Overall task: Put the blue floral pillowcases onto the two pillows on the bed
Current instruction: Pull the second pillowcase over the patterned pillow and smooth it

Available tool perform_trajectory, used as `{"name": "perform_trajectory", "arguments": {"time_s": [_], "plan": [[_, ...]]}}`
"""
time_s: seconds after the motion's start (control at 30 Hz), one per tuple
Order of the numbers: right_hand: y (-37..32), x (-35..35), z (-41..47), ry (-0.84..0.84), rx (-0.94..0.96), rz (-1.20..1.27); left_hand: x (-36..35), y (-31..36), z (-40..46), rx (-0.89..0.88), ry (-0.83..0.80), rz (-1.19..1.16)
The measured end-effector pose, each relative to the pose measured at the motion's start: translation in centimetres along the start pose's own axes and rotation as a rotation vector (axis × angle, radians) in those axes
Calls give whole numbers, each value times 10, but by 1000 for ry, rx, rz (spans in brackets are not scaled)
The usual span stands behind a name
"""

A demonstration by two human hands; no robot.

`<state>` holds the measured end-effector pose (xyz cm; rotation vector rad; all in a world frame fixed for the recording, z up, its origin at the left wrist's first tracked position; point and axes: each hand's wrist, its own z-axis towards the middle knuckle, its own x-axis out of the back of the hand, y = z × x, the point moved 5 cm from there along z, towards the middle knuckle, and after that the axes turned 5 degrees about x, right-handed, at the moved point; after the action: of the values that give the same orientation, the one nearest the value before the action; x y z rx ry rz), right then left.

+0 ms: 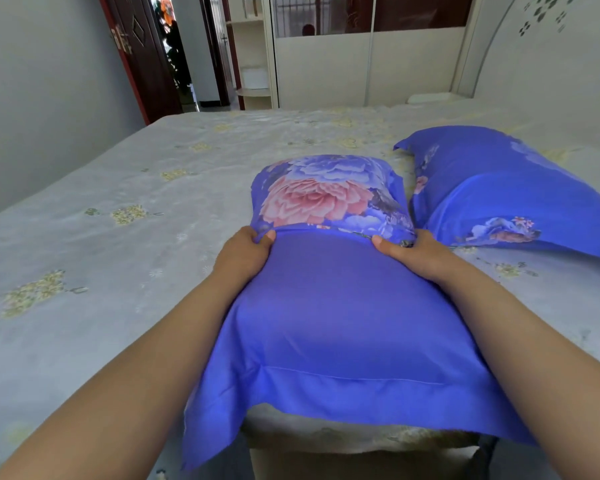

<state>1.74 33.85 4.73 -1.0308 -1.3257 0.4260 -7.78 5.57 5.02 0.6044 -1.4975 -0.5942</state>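
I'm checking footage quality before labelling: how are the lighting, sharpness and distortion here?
Head view: soft, even daylight, no glare on the satin blue floral pillowcase; both hands are sharp; wide-angle bending curves the pale floral bedsheet edge and forearms; the doorway background is slightly soft.

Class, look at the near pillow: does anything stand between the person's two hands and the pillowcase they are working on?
Nothing visible does. The left hand and the right hand already grip the floral flap of the near pillowcase, one at each side. The second pillow lies apart to the right.
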Motion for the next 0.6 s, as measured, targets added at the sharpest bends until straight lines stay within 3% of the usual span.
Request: {"name": "perform_trajectory", "arguments": {"time_s": [0.13,0.2,0.27,0.4,0.5,0.6], "plan": [[-23,11,-7,221,307,204,19,15,-26,-205,396,-204],[-38,20,-9,282,411,208,36,18,-29,-259,519,-281],[-44,20,0,227,375,174,49,23,-16,-225,495,-138],[-23,6,9,182,269,18,51,33,8,-144,289,352],[3,-7,-17,142,300,94,21,65,-28,-479,320,404],[40,-8,-47,210,289,229,-44,88,-91,-787,163,527]]}}
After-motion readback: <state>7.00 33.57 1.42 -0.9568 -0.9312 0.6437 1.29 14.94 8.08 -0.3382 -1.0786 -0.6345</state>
